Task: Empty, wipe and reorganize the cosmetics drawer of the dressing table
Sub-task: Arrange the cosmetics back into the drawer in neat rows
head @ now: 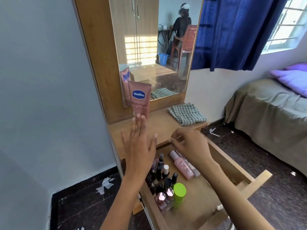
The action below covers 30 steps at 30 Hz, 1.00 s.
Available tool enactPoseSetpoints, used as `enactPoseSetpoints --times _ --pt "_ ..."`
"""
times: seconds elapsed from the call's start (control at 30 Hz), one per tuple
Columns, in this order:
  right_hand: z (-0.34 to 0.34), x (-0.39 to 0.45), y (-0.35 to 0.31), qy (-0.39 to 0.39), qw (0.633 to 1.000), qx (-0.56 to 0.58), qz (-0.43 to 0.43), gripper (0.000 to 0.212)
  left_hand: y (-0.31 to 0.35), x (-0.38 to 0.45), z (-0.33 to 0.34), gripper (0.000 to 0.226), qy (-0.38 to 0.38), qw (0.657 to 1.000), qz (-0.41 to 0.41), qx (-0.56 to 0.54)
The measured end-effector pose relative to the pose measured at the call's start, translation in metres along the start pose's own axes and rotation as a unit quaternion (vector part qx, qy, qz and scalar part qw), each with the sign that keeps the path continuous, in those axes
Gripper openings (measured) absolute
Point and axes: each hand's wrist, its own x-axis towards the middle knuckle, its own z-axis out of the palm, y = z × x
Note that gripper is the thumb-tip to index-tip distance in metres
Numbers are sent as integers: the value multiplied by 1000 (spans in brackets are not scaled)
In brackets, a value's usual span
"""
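The drawer (232, 165) is seen pulled out from under the front edge of the table (159, 127), its long axis running from the table toward the viewer and to the right. Along its left wall a cluster of small dark-capped bottles (160, 170) is stood upright, with 2 pink-topped bottles (164, 196) and a green-capped bottle (179, 195) nearest the viewer. A pink spray bottle (181, 165) is laid flat near the drawer's back edge, its long axis slanting from the back left toward the front right, its white cap pointing toward the table.

A pink Vaseline tube (139, 100) is stood on end at the table's back left corner, leaning against the mirror (159, 47), its crimped end up. The left hand (139, 146) is held flat with fingers straight and spread, its fingertips (138, 117) just touching the tube's lower end. The right hand (189, 145) is held over the drawer's back edge with fingers curled; a thin object appears pinched there, though what it is cannot be told. A folded checked cloth (186, 113) is laid at the table's back right corner.
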Motion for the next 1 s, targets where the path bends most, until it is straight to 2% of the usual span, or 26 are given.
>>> enactPoseSetpoints --times 0.1,0.3,0.43,0.53,0.63,0.83,0.9,1.0 --pt "10 13 -15 51 998 35 -21 11 3 24 2 72 63 995 -64 -43" --pt "19 23 -25 107 991 69 -38 9 0 47 25 88 48 982 -166 -70" --pt "15 21 -21 118 989 69 -48 8 -2 55 37 74 83 973 -183 -113" --pt "9 18 -21 126 988 65 -60 6 -8 62 39 58 98 972 -162 -137" --pt "2 17 -20 116 987 63 -88 7 -13 64 34 52 90 977 -117 -151" --pt "-24 13 -10 162 957 -36 -240 25 -8 46 12 56 14 996 -6 -86" --pt "-31 13 -2 113 955 -61 -267 39 -2 34 3 58 -12 997 23 -73" --pt "-41 12 12 -17 962 -92 -257 60 7 19 -6 62 -49 995 49 -70"
